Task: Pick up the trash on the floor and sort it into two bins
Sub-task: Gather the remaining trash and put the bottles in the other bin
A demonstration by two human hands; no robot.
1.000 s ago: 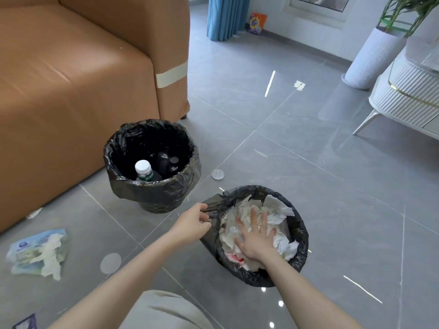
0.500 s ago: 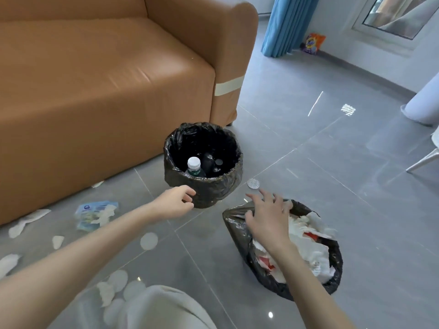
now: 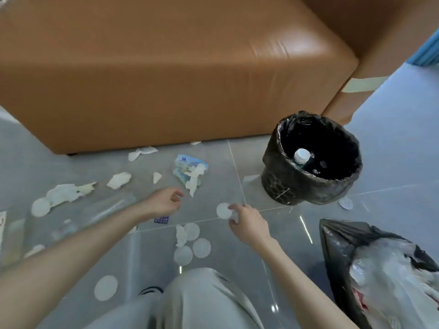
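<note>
My right hand point(image 3: 248, 222) hovers low over the grey floor with fingers loosely curled, its fingertips at the edge of a round white pad point(image 3: 222, 210); blur hides whether it grips the pad. My left hand point(image 3: 166, 201) hangs loosely curled and holds nothing, just below a blue-white wrapper point(image 3: 190, 169). Several more white pads point(image 3: 202, 248) and crumpled tissues point(image 3: 118, 180) lie scattered around. A black-lined bin point(image 3: 308, 186) with a capped bottle point(image 3: 302, 155) inside stands to the right. A second black-lined bin point(image 3: 337, 238), full of white tissue, is at the lower right.
A tan leather sofa point(image 3: 166, 67) fills the back and borders the litter. A small blue scrap point(image 3: 161, 219) lies under my left wrist. One more pad point(image 3: 345, 203) lies right of the bottle bin. My knee point(image 3: 202, 300) is at the bottom.
The view has swung left. My right hand has left the tissue bin and dropped to a pad on the floor. My left hand has moved down toward the wrapper.
</note>
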